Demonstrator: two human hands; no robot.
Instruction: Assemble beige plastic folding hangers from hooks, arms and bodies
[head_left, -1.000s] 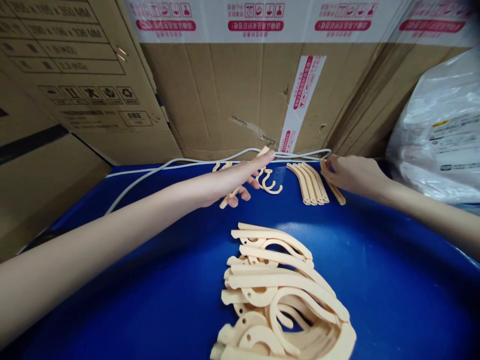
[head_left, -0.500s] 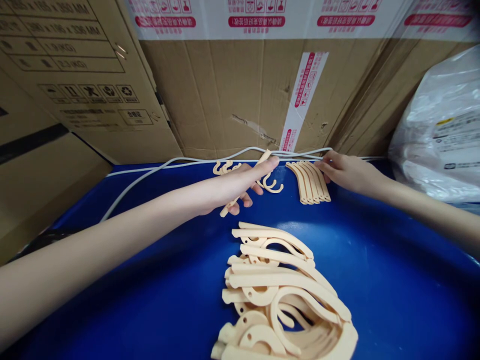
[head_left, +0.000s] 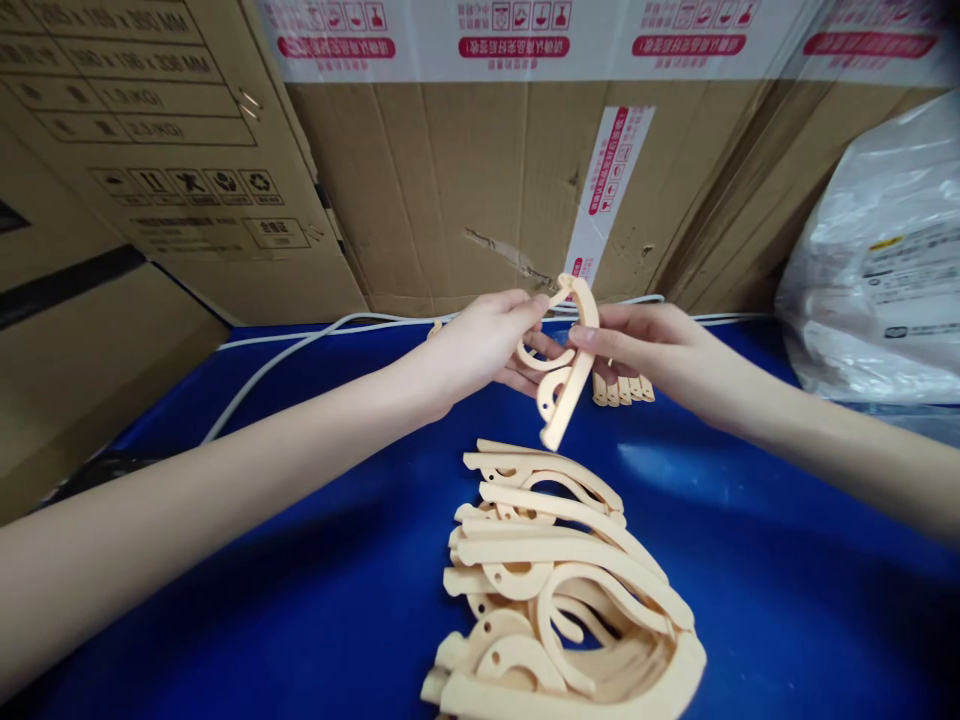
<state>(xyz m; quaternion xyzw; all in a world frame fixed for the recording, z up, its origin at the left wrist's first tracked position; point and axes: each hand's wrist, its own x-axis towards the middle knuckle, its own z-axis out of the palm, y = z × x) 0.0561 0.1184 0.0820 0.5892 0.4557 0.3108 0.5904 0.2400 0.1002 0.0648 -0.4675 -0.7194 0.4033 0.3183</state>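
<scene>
"So what's different from half a second ago?"

"The right hand [head_left: 651, 338] is no longer at the row of curved arms [head_left: 623, 391] by the bench's [head_left: 795, 610] far edge. It now meets the left hand [head_left: 487, 338], and both are on one beige hanger [head_left: 573, 388]."

"How does each one hold it?"

"The right is partly closed, thumb across the front of the long arm, fingers behind. The left is loosely curled, thumb and fingertips pinching near the top, with the other fingers behind the hook."

"And where is the hanger exactly?"

"Held up off the bench, tilted, near the middle of the far edge. Its curved end points up, and its round lug with a hole sits low."

"The row itself?"

"In the earlier picture it shows almost whole. Now the right hand covers most of it, and only the near ends peep out. A loose hook [head_left: 435, 329] shows beyond the left hand; I can't tell what else is hidden there."

"Anything changed in the pile of hangers [head_left: 570, 549]?"

"No, it lies just as it does earlier, heaped by the near edge."
</scene>
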